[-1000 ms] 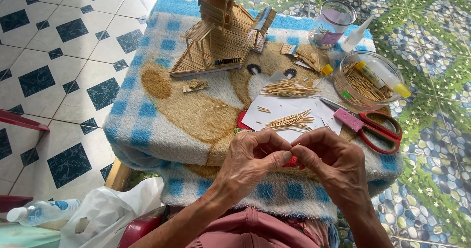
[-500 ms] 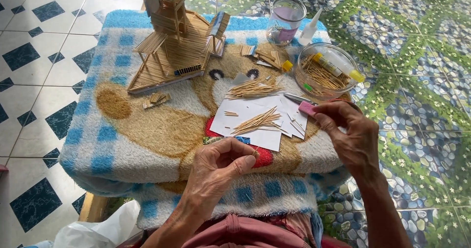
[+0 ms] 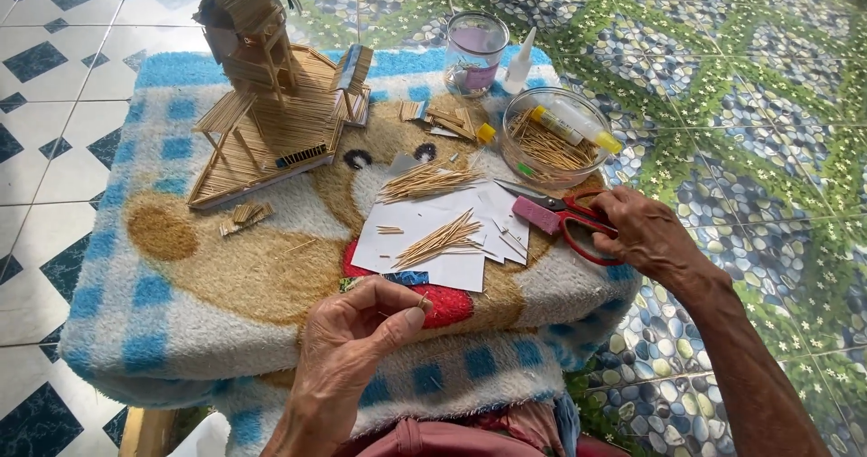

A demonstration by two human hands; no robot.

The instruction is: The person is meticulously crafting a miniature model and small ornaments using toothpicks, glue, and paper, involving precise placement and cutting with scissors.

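Two hands at work over a surface (image 3: 135, 321) draped in a blue-checked bear-pattern towel. Left hand (image 3: 357, 340): thumb and forefinger pinched together on a short toothpick piece (image 3: 421, 303), held just above the near towel edge. Right hand (image 3: 643, 231): fingers curled onto the red-handled scissors (image 3: 564, 218), which lie beside white paper sheets (image 3: 452, 240) strewn with loose toothpicks (image 3: 438, 238). Far left, a toothpick model house (image 3: 262, 96) on its stick base. Far right, a clear bowl (image 3: 557, 141) of toothpicks holding a yellow-capped glue tube (image 3: 585, 123) (label unreadable); behind it a clear jar (image 3: 476, 51) with a purple band, and a small white nozzle bottle (image 3: 519, 62).
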